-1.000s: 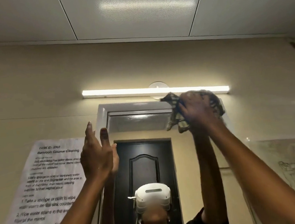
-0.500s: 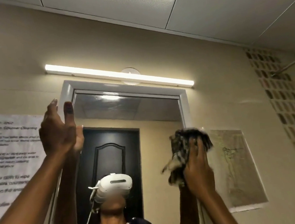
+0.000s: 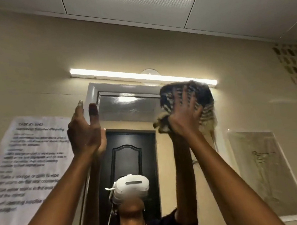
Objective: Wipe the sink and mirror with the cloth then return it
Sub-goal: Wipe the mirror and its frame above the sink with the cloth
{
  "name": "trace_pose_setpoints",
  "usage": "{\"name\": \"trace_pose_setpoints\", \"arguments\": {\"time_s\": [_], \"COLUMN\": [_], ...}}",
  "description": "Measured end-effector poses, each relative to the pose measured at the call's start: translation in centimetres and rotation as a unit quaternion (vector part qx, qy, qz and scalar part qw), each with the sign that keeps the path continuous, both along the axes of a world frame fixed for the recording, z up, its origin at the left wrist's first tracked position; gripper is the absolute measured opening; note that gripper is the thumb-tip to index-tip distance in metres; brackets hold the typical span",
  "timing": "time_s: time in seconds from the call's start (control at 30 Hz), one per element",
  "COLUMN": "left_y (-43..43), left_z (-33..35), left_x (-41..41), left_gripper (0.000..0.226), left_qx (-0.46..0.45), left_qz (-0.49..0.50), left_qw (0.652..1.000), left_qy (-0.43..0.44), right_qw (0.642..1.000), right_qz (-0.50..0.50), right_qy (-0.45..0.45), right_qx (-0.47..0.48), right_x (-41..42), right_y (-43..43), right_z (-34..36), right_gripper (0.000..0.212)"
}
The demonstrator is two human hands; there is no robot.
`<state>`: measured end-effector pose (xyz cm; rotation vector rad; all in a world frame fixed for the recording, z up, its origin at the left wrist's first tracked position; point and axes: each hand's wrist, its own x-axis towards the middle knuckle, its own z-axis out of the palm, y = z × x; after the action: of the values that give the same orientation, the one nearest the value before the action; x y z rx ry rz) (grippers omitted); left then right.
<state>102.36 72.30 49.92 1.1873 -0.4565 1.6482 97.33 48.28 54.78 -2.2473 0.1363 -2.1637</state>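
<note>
My right hand (image 3: 182, 119) presses a bunched, dark-and-pale striped cloth (image 3: 195, 95) flat against the upper right corner of the mirror (image 3: 124, 105), right of the frame's centre. My fingers (image 3: 184, 97) are spread wide over the cloth, palm pinning it to the glass rather than curled around it. The cloth is blurred; its bulk spreads sideways under my hand, a pale crumpled end sticks out lower left by my wrist, and a loose pale tail hangs straight down on the right past the mirror's edge. My left hand (image 3: 85, 134) is raised in the centre-left, open and holding nothing, fingers together and pointing up, at the mirror's upper left corner; I cannot tell whether it touches the glass. The mirror has a pale frame, and its top edge sits just under a lit tube light (image 3: 121, 75) running across the wall; the cloth's top reaches that light's right end. In the glass I see my reflection wearing a white headset (image 3: 132, 187), with a dark door (image 3: 129, 162) behind. On the wall in the left of the frame hangs a printed paper sheet (image 3: 26, 168); its heading reads "Bathroom Counter Cleaning", above it a "TASK ID" line whose number is too blurred to read, and the smaller text is largely unreadable. A faded drawing sheet (image 3: 265, 173) is in the lower right. Bare beige wall lies above the light, up to the panelled ceiling (image 3: 150, 3).
</note>
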Motion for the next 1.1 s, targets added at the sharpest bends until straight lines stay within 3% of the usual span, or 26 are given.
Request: {"name": "trace_pose_setpoints", "arguments": {"time_s": [0.13, 0.27, 0.43, 0.5, 0.57, 0.7, 0.87, 0.97, 1.03, 1.1], "left_y": [0.2, 0.5, 1.6, 1.8, 2.6, 5.5, 5.2, 3.8, 2.9, 2.1], "left_z": [0.1, -0.1, -0.6, -0.8, -1.1, -1.2, -1.8, -2.5, -3.2, -3.8], "left_x": [-0.3, -0.7, -1.7, -2.8, -3.9, -3.9, -3.2, -2.3, -1.7, -1.2], "left_gripper": [0.073, 0.077, 0.076, 0.078, 0.067, 0.064, 0.073, 0.079, 0.07, 0.058], "left_qx": [0.015, 0.026, 0.037, 0.045, 0.034, 0.038, 0.108, 0.134, 0.122, 0.102], "left_qz": [-0.008, -0.05, -0.175, -0.289, -0.334, -0.311, -0.242, -0.214, -0.223, -0.218], "left_qw": [1.0, 0.998, 0.984, 0.956, 0.941, 0.949, 0.959, 0.959, 0.96, 0.968], "left_qy": [0.017, -0.002, 0.018, 0.028, 0.032, 0.032, 0.099, 0.128, 0.114, 0.075], "right_qw": [0.996, 0.979, 0.965, 0.949, 0.937, 0.91, 0.819, 0.785, 0.791, 0.835], "right_qz": [0.039, 0.063, 0.056, 0.046, 0.051, 0.077, 0.062, 0.129, 0.18, 0.203], "right_qy": [-0.012, 0.01, 0.038, 0.054, 0.068, 0.124, 0.231, 0.265, 0.252, 0.213], "right_qx": [-0.077, -0.196, -0.255, -0.306, -0.34, -0.388, -0.521, -0.545, -0.527, -0.465], "right_x": [1.5, 3.2, 3.4, 3.5, 3.5, 2.8, 2.2, 2.7, 2.8, 2.8], "right_y": [7.5, 14.5, 16.0, 15.4, 15.2, 15.5, 13.5, 11.4, 10.3, 9.0], "right_z": [3.8, 3.1, 2.6, 1.6, -0.6, -7.3, -20.8, -21.6, -18.9, -14.7], "right_gripper": [0.058, 0.051, 0.048, 0.046, 0.045, 0.044, 0.05, 0.05, 0.048, 0.046]}}
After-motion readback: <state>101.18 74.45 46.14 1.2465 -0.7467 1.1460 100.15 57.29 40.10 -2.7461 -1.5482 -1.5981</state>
